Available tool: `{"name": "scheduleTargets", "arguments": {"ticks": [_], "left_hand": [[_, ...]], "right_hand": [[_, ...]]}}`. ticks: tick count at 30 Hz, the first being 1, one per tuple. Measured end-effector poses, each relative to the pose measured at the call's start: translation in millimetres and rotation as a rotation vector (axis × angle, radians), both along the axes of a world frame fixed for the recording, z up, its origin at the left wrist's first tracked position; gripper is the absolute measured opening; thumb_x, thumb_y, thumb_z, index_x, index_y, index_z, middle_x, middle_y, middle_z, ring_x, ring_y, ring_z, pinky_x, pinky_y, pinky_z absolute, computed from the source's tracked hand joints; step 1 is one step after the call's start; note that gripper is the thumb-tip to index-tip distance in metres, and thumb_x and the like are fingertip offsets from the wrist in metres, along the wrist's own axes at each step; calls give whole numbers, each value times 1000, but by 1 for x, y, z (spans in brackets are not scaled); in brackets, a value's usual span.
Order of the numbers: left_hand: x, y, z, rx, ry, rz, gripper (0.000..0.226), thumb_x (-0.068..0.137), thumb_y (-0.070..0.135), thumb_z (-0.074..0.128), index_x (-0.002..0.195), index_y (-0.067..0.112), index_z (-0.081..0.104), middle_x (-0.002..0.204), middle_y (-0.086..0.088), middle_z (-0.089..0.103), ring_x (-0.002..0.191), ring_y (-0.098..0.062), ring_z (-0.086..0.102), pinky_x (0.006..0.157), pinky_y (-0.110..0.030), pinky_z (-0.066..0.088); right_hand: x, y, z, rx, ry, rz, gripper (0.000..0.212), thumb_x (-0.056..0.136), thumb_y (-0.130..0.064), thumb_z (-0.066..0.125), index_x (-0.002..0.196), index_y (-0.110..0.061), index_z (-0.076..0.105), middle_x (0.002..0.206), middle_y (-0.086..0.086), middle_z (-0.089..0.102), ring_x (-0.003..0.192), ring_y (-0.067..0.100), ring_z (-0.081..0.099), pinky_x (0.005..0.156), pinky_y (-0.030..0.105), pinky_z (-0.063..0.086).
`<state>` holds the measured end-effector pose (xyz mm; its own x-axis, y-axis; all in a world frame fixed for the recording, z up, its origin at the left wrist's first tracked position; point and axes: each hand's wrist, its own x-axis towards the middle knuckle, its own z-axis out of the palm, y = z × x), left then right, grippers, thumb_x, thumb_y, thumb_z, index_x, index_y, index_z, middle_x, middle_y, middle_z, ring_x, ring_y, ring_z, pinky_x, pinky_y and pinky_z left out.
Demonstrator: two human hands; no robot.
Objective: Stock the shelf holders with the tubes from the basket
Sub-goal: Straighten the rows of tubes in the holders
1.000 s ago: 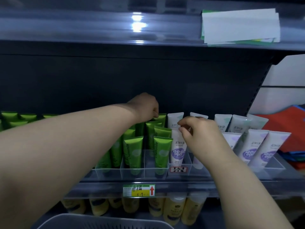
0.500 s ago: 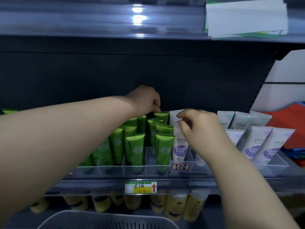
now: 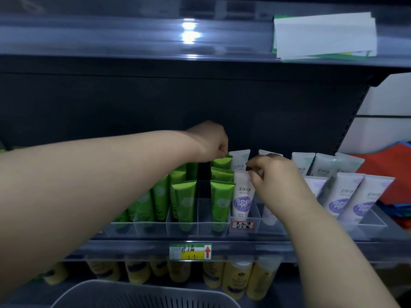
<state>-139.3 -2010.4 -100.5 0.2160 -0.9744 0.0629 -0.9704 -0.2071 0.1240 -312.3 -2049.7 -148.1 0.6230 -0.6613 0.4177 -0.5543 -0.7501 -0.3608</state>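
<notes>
White tube (image 3: 242, 194) still pinched by right fingers (image 3: 252, 174), left hand (image 3: 209, 141) stays closed on green tube (image 3: 221, 163).

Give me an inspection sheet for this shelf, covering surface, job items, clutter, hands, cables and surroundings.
Surface: shelf with clear holders; one slot between the green rows looks empty in front.
Job's things: green tubes left, white tubes right, upright; basket rim below.
Clutter: papers on upper shelf.
Hands: left hand pinching a rear green tube top; right hand fingers at a white tube top.
Cables: nothing seen.
Surroundings: yellow bottles below; red item at right.
</notes>
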Motion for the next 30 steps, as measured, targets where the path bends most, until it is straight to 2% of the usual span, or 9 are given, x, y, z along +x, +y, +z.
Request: {"name": "scheduleTargets", "arguments": {"ticks": [3, 6, 13, 16, 19, 25, 30], "left_hand": [[-6, -3, -3, 36, -2, -25, 19, 89, 21, 62, 105, 16, 70, 108, 4, 66, 97, -11, 58, 78, -18, 40], [-7, -3, -6, 47, 12, -15, 20, 87, 21, 64, 106, 17, 70, 109, 3, 67, 90, -6, 54, 76, -16, 38], [-6, 8, 1, -2, 83, -5, 20, 86, 25, 65, 105, 20, 70, 106, 6, 67, 94, -8, 58, 80, -17, 42], [-9, 14, 3, 52, 63, -25, 18, 86, 29, 65, 102, 21, 70, 98, 9, 65, 86, -5, 54, 74, -17, 39], [-11, 19, 1, 114, 33, -22, 20, 87, 29, 64, 103, 20, 70, 99, 7, 66, 86, -6, 54, 75, -18, 41], [-11, 24, -2, 128, 18, 4, 20, 89, 29, 61, 103, 19, 69, 103, 5, 66, 86, -7, 55, 75, -20, 44], [-11, 23, -2, 125, 18, 17, 18, 87, 30, 63, 101, 20, 70, 102, 6, 67, 87, -8, 56, 77, -21, 45]], "right_hand": [[-1, -4, -2, -25, 6, -7, 30, 89, -10, 53, 116, -14, 66, 113, 10, 62, 108, 27, 54, 89, 37, 48], [0, -7, -6, -68, 53, 0, 32, 87, -5, 53, 114, -13, 67, 112, 10, 64, 110, 28, 50, 87, 37, 47], [0, -6, -11, -57, 108, -20, 31, 87, -7, 51, 112, -18, 67, 105, 8, 64, 106, 27, 49, 82, 35, 47], [2, -3, -11, -50, 101, -40, 27, 86, -6, 51, 105, -15, 67, 100, 9, 64, 102, 28, 51, 80, 37, 48], [2, -1, -9, -35, 128, -59, 25, 85, -3, 52, 101, -15, 66, 96, 8, 62, 95, 28, 54, 76, 35, 49], [-4, 1, 3, 8, 248, -92, 37, 72, 7, 55, 102, -12, 65, 97, 9, 58, 95, 28, 54, 74, 30, 45], [-9, -1, 5, -5, 220, -173, 31, 86, -3, 49, 106, -20, 66, 97, 7, 61, 92, 28, 56, 72, 32, 49]]}}
